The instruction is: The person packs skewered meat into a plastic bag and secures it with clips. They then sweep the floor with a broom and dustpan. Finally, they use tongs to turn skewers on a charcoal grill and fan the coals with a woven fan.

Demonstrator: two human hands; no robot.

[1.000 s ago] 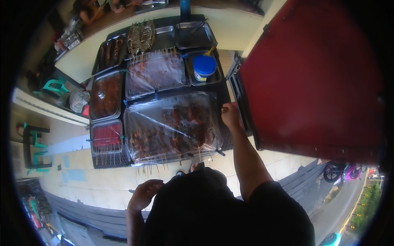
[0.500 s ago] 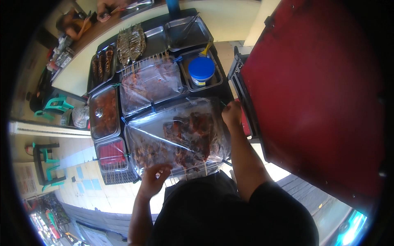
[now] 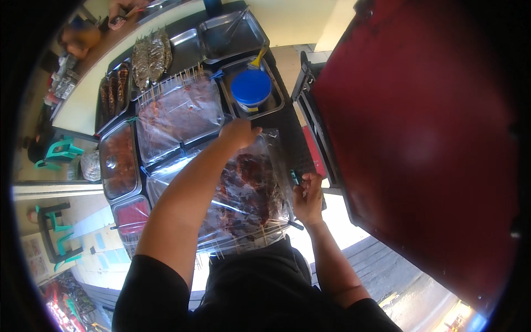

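Observation:
A clear plastic sheet [image 3: 202,213] covers a tray of dark red skewered meat [image 3: 251,188] on the near part of the black table. My left hand [image 3: 238,133] reaches across to the far right corner of this sheet, its fingers closed at the plastic's edge. Beside the tray's right edge, my right hand [image 3: 308,196] pinches a small dark green clip [image 3: 295,177]. Below that hand, a dark handle [image 3: 296,225] sticks out at the tray's near right corner. My left forearm hides the left part of the tray.
Behind stands a second plastic-covered tray of skewers [image 3: 180,110], beside a blue-lidded tub [image 3: 251,88] with a yellow brush [image 3: 257,58]. Foil-wrapped food [image 3: 150,58] and a lidded tray [image 3: 118,160] lie left. A large red panel [image 3: 415,144] rises at right. People sit beyond the counter.
My left hand has moved from the near left edge to the sheet's far right corner. My right hand has drawn back toward me, holding the clip. The view has shifted right.

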